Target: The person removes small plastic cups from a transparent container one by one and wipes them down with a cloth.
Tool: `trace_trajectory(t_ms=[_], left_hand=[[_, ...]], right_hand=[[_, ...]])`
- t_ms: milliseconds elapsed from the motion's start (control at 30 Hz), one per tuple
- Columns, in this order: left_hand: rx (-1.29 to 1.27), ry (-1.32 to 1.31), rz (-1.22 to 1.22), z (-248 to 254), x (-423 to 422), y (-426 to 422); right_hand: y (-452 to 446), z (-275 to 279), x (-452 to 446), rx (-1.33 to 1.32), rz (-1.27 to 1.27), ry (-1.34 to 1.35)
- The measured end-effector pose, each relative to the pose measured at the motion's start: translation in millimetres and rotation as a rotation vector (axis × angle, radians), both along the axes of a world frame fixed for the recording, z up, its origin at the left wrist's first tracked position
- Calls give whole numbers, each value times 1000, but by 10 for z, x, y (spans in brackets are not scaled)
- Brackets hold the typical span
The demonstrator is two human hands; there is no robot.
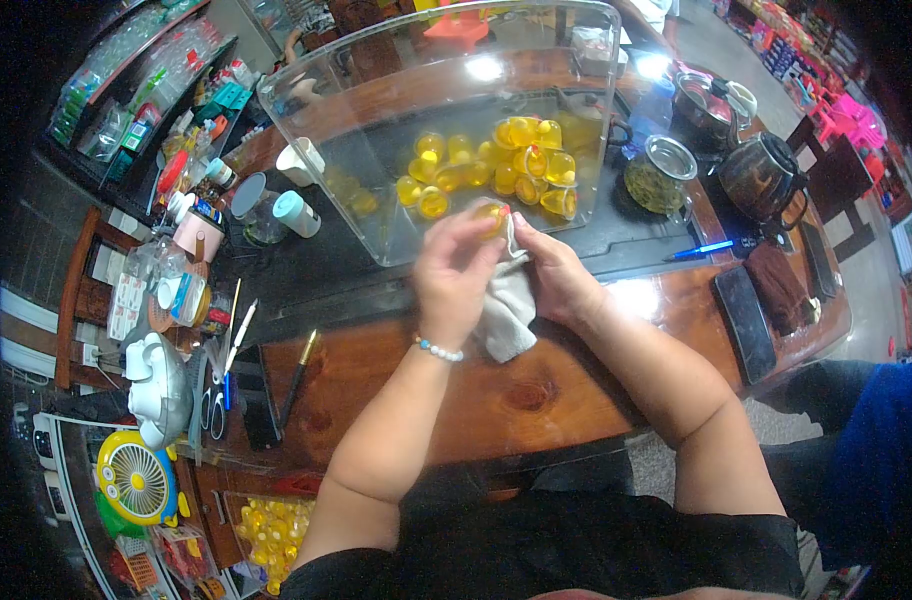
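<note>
Both hands meet over the near edge of a clear plastic box (pixel 376 215). Between the fingertips of my left hand (pixel 454 270) is a yellow capsule (pixel 493 213) with a bit of red on it. My right hand (pixel 561 268) is closed on a whitish cloth (pixel 511 310), which touches the capsule and hangs down between the hands. Inside the box lie several clear yellow capsules (pixel 461 175), heaped mostly toward the right. A beaded bracelet is on my left wrist.
A glass teapot (pixel 661 175), a dark kettle (pixel 761 180), a blue pen (pixel 701 250) and a phone (pixel 744 325) are on the right. Jars (pixel 296 213), scissors (pixel 213 412), a black pen (pixel 298 378) and a white telephone (pixel 158 385) are on the left. More yellow capsules (pixel 274 535) sit low at left.
</note>
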State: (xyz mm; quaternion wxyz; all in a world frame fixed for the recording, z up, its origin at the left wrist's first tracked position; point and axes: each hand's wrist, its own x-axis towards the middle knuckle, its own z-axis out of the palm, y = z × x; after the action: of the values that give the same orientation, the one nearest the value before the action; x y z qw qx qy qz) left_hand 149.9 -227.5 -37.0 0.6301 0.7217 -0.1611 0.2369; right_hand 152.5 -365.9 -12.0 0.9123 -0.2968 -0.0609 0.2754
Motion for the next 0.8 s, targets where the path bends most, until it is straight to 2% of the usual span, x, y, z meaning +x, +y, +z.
trace_trajectory(t_ms=[67,100,167,267,333,433,500,633,800], left_hand=[[-34,13,-43,7,5,-13],[-68,28,-69,28,2,-27],[20,57,-2,78,-24,-13],[-173,178,-81,50,-14,-10],[-295,289,-138,180,-61,-7],[-309,403,-111,154,-30,-9],[-288,573,-150,194,-44,42],[-564,577,-316,161,-6,35],[-564,557,-337,194,-35,22]], right_hand=[[-20,-18,20,33,44,4],[-30,-38,34,-12,-1,-46],[-48,-102,73,-105,-90,-145],[-11,-206,127,-319,-270,-213],[25,-193,103,-361,-316,-325],[46,-193,74,-411,-338,-438],[34,-146,67,-418,-344,-369],[-13,-170,101,-373,-348,-278],[-33,-158,147,-246,-339,-82]])
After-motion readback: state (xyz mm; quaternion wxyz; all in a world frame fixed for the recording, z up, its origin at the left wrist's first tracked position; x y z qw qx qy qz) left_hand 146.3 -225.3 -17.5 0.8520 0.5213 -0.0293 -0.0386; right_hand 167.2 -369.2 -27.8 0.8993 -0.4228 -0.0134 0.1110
